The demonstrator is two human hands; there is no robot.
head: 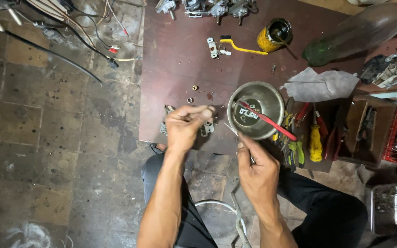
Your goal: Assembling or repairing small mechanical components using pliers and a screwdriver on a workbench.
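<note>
My left hand (185,123) hovers over the front edge of a dark brown board (180,55), fingers pinched together on a tiny part too small to identify. Under it lie small metal brackets (207,129). My right hand (255,169) is closed around a thin metal tool (232,130) whose tip points up toward a steel bowl (272,98). A red toothbrush (268,121) rests across the bowl, and a small white part (248,113) lies inside it.
Screwdrivers and pliers (305,138) lie right of the bowl beside a grey rag (320,85). A yellow brush (242,47), a yellow tin (273,35) and a green bottle (359,34) sit farther back. Small brass nuts (192,93) lie mid-board. Cables (70,32) cross the tiled floor at left.
</note>
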